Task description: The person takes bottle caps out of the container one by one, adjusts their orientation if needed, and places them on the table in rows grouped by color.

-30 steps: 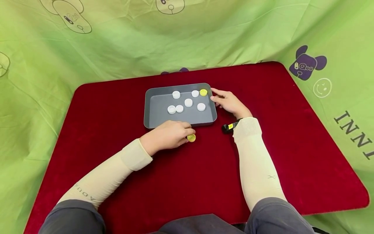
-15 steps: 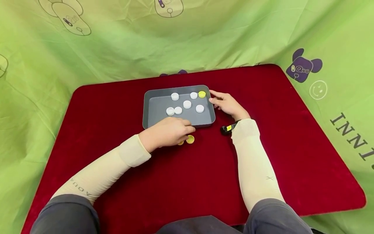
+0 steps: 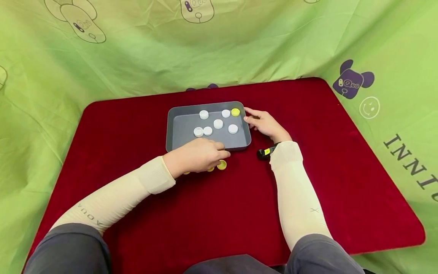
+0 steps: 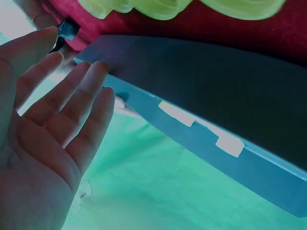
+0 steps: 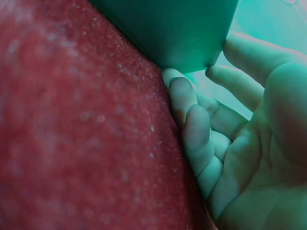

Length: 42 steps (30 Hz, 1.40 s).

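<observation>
A person's left hand (image 3: 198,155) hangs at the near side of a gray tray (image 3: 181,137), back upward, fingers loosely extended and holding nothing, near yellow caps (image 3: 222,164) on a red table (image 3: 219,220). The right hand (image 3: 266,123) touches the tray's right end, fingers relaxed. Six white caps (image 3: 218,124) and one yellow cap (image 3: 235,112) lie inside.

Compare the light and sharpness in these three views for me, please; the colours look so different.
Head view: bright, fairly even light, with the tray clear; left wrist view: bluish-green cast, left hand dim, the tray's nearest side dark, top-left corner washed out; right wrist view: strong green cast on the right hand, with the red tabletop blurred in the foreground.
</observation>
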Each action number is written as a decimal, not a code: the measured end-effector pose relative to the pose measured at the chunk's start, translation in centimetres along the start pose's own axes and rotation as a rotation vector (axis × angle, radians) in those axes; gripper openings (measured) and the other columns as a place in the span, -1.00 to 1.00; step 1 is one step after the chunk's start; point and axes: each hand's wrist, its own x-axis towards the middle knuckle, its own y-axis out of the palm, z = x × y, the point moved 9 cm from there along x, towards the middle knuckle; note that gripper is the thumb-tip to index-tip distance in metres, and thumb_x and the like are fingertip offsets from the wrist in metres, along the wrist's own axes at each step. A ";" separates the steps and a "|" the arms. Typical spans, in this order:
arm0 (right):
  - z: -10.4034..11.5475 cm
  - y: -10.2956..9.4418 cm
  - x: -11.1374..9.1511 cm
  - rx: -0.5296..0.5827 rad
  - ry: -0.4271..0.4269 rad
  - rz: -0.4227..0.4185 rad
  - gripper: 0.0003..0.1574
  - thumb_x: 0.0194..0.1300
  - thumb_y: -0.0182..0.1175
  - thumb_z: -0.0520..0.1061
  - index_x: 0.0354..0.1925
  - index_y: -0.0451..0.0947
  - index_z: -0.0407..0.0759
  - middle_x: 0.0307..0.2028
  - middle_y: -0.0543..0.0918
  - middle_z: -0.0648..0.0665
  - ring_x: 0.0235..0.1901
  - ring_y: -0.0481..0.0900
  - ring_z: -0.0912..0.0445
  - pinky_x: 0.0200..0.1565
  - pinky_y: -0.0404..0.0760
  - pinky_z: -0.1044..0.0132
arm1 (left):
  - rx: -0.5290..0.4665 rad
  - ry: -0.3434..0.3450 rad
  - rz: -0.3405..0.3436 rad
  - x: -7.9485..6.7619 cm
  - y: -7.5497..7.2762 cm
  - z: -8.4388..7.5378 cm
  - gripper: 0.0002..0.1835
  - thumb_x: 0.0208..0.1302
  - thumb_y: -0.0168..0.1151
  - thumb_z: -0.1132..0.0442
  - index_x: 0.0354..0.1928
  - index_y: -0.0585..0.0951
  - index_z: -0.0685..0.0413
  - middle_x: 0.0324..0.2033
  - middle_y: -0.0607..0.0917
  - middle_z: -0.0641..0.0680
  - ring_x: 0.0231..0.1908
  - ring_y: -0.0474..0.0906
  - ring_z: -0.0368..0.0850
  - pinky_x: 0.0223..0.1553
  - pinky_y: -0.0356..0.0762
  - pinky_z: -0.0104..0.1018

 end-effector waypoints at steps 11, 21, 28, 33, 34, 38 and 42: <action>-0.1 0.4 0.0 0.020 0.012 0.001 -0.33 0.41 0.16 0.09 0.43 0.28 0.16 -0.09 0.64 -0.17 -0.23 0.59 -0.03 -0.17 0.51 0.19 | 0.014 0.054 -0.033 0.0 -0.2 0.0 -0.75 0.18 0.24 0.33 -0.08 0.64 0.01 -0.30 0.58 -0.03 -0.46 0.53 -0.07 -0.42 0.54 -0.21; -0.1 0.3 0.0 0.010 -0.006 -0.009 -0.35 0.42 0.15 0.07 0.42 0.31 0.14 -0.11 0.65 -0.17 -0.25 0.60 -0.02 -0.21 0.51 0.21 | -0.051 0.005 -0.093 0.6 -1.2 2.1 -0.75 0.32 0.22 0.19 0.01 0.66 0.00 -0.16 0.62 -0.06 -0.32 0.58 -0.10 -0.29 0.58 -0.19; 0.1 0.3 0.0 -0.003 -0.013 -0.004 -0.34 0.42 0.15 0.10 0.42 0.29 0.15 -0.10 0.65 -0.17 -0.23 0.60 -0.03 -0.20 0.51 0.21 | -0.102 -0.015 -0.107 1.5 -1.8 2.9 -0.75 0.32 0.24 0.20 0.00 0.66 0.04 -0.16 0.62 -0.03 -0.18 0.58 -0.13 -0.14 0.55 -0.22; 0.0 0.2 0.0 -0.004 -0.006 -0.006 -0.34 0.42 0.15 0.10 0.42 0.29 0.15 -0.13 0.65 -0.17 -0.24 0.59 -0.01 -0.20 0.52 0.22 | -0.099 -0.022 -0.080 1.9 -1.7 3.6 -0.72 0.32 0.25 0.19 0.03 0.65 0.05 -0.15 0.62 -0.01 -0.19 0.59 -0.09 -0.13 0.55 -0.20; 0.0 0.2 0.0 -0.005 -0.007 -0.006 -0.34 0.42 0.15 0.10 0.42 0.29 0.14 -0.13 0.65 -0.17 -0.24 0.59 -0.01 -0.20 0.52 0.21 | -0.095 -0.026 -0.075 2.0 -1.6 3.8 -0.72 0.31 0.26 0.19 0.04 0.65 0.06 -0.15 0.63 -0.01 -0.18 0.59 -0.09 -0.12 0.55 -0.20; 0.0 0.1 0.1 -0.003 -0.006 -0.006 -0.34 0.42 0.15 0.09 0.42 0.29 0.14 -0.13 0.65 -0.17 -0.24 0.58 -0.01 -0.21 0.52 0.21 | -0.085 -0.039 -0.071 2.3 -1.4 4.7 -0.71 0.31 0.26 0.17 0.04 0.65 0.07 -0.13 0.63 0.00 -0.15 0.58 -0.10 -0.12 0.55 -0.19; 0.0 0.2 0.1 -0.005 -0.003 -0.001 -0.33 0.42 0.15 0.10 0.43 0.28 0.14 -0.08 0.64 -0.17 -0.23 0.58 -0.02 -0.20 0.51 0.21 | -0.094 -0.052 -0.078 2.4 -1.5 5.3 -0.73 0.32 0.26 0.18 0.02 0.64 0.05 -0.14 0.62 -0.01 -0.20 0.58 -0.11 -0.20 0.57 -0.20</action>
